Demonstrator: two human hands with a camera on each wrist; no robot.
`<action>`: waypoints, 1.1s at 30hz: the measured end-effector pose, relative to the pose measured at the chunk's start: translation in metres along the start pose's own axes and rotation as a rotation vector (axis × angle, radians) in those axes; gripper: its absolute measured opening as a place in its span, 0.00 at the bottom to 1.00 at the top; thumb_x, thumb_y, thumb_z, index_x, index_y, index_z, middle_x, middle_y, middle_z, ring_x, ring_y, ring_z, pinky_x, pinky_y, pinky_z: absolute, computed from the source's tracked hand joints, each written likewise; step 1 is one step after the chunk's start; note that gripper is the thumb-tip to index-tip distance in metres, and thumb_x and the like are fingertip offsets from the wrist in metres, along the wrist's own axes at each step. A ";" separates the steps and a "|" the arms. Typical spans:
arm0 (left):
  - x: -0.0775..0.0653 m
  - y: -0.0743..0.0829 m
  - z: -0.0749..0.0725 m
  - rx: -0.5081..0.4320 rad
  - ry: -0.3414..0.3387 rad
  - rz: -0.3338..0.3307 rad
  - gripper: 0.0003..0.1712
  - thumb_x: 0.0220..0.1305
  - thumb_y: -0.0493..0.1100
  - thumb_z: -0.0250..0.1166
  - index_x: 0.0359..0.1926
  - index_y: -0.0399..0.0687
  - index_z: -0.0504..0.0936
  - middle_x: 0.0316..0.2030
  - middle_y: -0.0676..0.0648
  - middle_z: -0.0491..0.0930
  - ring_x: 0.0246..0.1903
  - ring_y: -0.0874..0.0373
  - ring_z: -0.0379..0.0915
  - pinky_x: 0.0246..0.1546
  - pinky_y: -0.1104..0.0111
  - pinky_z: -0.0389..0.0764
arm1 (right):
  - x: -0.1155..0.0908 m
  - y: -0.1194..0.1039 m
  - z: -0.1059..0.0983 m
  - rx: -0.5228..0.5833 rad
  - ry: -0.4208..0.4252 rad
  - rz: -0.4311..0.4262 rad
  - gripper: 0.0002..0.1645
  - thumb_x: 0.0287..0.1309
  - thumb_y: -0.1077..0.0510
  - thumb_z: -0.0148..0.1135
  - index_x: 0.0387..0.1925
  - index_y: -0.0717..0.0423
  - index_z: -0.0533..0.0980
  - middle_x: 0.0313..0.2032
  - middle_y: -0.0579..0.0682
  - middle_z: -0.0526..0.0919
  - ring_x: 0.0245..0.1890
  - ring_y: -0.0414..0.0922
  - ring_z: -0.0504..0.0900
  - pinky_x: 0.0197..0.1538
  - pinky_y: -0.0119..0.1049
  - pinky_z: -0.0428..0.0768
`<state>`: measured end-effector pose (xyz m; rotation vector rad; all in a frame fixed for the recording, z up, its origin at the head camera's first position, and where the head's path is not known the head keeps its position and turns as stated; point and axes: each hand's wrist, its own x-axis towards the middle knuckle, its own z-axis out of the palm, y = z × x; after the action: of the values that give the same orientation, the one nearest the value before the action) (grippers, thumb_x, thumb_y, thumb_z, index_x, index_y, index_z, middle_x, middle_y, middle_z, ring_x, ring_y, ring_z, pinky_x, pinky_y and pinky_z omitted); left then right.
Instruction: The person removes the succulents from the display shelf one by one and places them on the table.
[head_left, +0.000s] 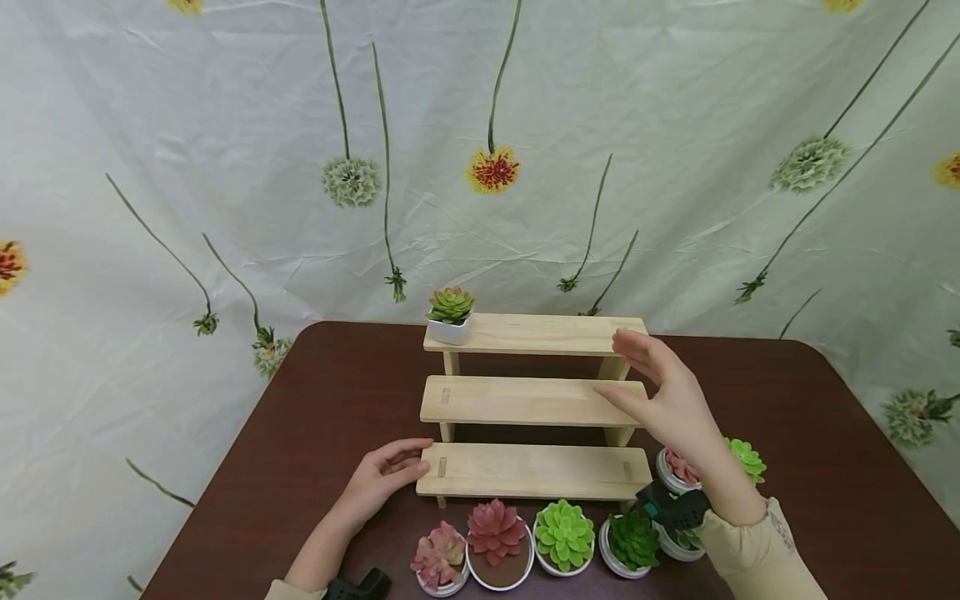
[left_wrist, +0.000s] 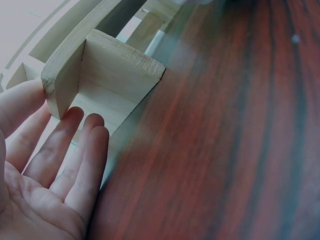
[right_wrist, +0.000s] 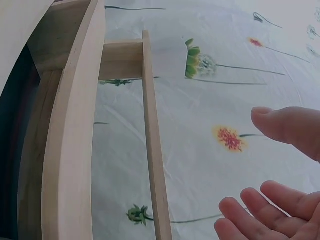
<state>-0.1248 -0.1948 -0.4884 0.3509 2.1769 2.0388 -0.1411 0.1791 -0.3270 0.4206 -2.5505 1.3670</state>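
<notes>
A pale wooden three-tier stand (head_left: 532, 471) is on the dark table. My left hand (head_left: 386, 479) touches the left end of its lowest shelf, thumb at the board's edge. In the left wrist view, the fingers of that hand (left_wrist: 55, 170) reach past the board's corner, loosely extended. My right hand (head_left: 663, 396) hovers around the stand's right end, thumb and fingers spread apart with nothing between them. In the right wrist view its fingertips (right_wrist: 260, 200) are apart from the boards. A green succulent in a white pot (head_left: 450, 315) sits on the top shelf's left end.
In front of the stand stand a pink succulent (head_left: 439, 554), a dark red one (head_left: 497, 533), a bright green one (head_left: 564, 535) and a dark green one (head_left: 633, 540). More potted succulents (head_left: 746, 460) are partly behind my right forearm. A flowered cloth (head_left: 450, 233) hangs behind.
</notes>
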 end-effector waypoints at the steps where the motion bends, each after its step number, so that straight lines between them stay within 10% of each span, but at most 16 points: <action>1: 0.000 0.000 0.000 0.001 0.002 -0.001 0.22 0.61 0.37 0.64 0.56 0.32 0.74 0.54 0.33 0.73 0.47 0.60 0.76 0.45 0.70 0.77 | 0.003 -0.001 0.002 0.001 -0.006 -0.004 0.41 0.51 0.51 0.71 0.64 0.57 0.65 0.60 0.55 0.71 0.59 0.54 0.70 0.59 0.53 0.67; 33: 0.000 0.001 0.000 0.000 0.006 -0.026 0.23 0.61 0.38 0.64 0.56 0.33 0.75 0.54 0.34 0.73 0.48 0.59 0.75 0.46 0.70 0.76 | 0.069 -0.035 0.087 0.154 -0.184 -0.015 0.42 0.51 0.50 0.71 0.64 0.57 0.63 0.59 0.55 0.71 0.60 0.47 0.70 0.61 0.38 0.66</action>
<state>-0.1252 -0.1947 -0.4875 0.3143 2.1736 2.0288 -0.1980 0.0779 -0.3246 0.6179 -2.5864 1.5940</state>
